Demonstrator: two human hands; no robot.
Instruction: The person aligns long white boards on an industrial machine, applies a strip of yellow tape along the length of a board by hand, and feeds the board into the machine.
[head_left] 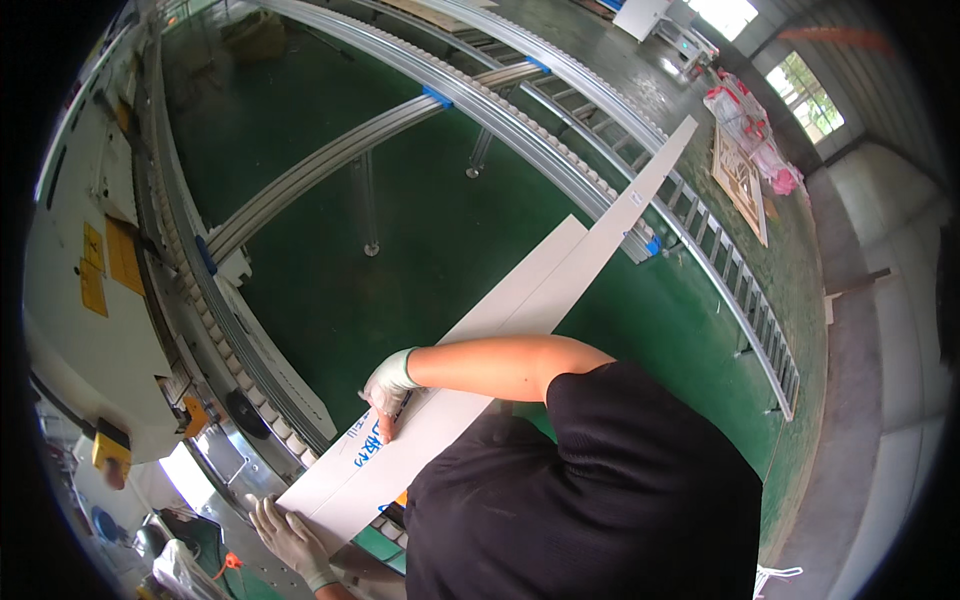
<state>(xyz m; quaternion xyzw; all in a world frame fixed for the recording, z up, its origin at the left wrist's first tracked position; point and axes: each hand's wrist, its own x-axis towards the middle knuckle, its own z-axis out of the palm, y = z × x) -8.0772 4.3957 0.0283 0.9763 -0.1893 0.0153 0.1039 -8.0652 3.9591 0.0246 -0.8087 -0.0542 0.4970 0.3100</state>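
A long pale board (560, 300) runs diagonally from low left to far right, with blue handwriting on its near part. A lengthwise line divides its surface, and its left strip ends sooner than the right one. My right hand (388, 388), in a pale glove with a bare fingertip showing, is closed at the board's left edge, one finger lying on the face beside the writing. Its underside grip is hidden. At the board's near end, my gloved left hand (292, 545) rests with fingers stretched out and apart, touching the end edge.
A white machine (80, 260) with yellow labels stands at left, bordered by a curved roller rail (235, 365). Metal conveyor rails (490, 115) cross ahead, and a ladder-like roller track (730, 270) lies right. Farther right are a wooden frame (738, 185) and pink-white wrapped bundles (745, 120).
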